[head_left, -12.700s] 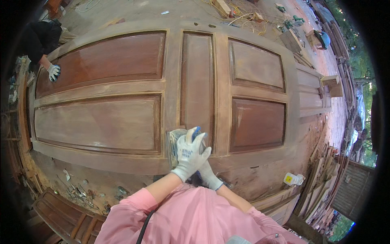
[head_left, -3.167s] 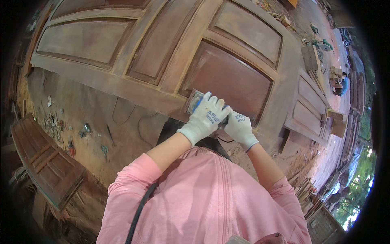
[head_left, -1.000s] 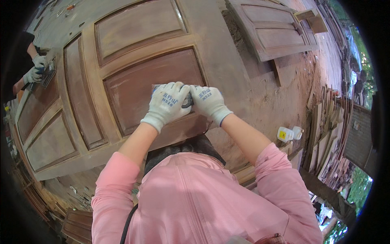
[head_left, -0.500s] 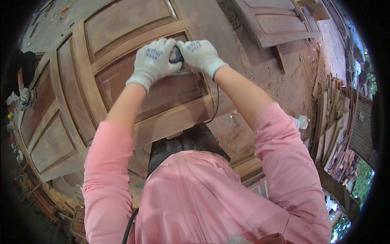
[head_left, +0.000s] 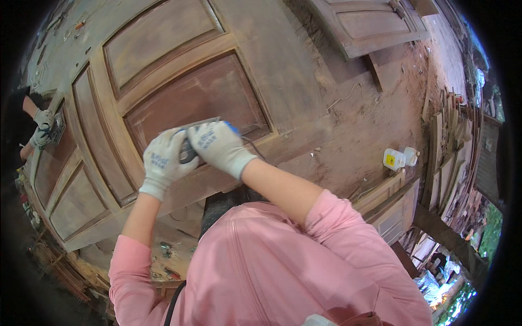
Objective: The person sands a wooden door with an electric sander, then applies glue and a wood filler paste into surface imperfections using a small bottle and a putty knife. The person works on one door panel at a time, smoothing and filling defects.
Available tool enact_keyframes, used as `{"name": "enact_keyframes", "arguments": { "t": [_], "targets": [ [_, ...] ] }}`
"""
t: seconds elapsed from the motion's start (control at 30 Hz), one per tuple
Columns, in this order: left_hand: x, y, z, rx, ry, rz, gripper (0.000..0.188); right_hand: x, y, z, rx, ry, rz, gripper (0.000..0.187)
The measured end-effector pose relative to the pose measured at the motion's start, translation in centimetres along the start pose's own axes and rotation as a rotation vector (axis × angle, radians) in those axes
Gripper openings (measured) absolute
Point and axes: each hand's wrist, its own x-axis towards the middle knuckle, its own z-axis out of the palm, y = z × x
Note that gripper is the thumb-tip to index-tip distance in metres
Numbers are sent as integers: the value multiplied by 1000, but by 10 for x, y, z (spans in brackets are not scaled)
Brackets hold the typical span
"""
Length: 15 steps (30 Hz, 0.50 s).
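Note:
A paneled wooden door (head_left: 187,100) lies flat before me. White knit gloves with blue print cover both my hands. My left hand (head_left: 166,163) and my right hand (head_left: 218,148) are closed together around a dark power sander (head_left: 188,151), which is mostly hidden by the gloves. The sander's flat plate edge shows beyond my fingers, over the near part of the reddish recessed panel. Its black cord (head_left: 254,145) trails out to the right of my right hand.
At the far left, another person's gloved hands (head_left: 42,127) hold a sanding tool on the door. Two plastic bottles (head_left: 395,159) stand on the dirt floor at right. A second paneled door (head_left: 375,24) lies far right; stacked boards (head_left: 439,155) line the right side.
Both my hands and the sander have come toward me and to the left, from the middle of the reddish panel to its near edge. The other person's hands show more fully.

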Motion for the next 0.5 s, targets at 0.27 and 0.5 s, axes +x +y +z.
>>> {"name": "enact_keyframes", "arguments": {
  "t": [0.27,0.5],
  "targets": [
    [3,-36,-11,48,-102,189,64,-2,-26,4,90,2,128,14],
    [38,-28,-16,-23,-156,326,58,-17,-20,3,293,41,307,33]
  ]
}}
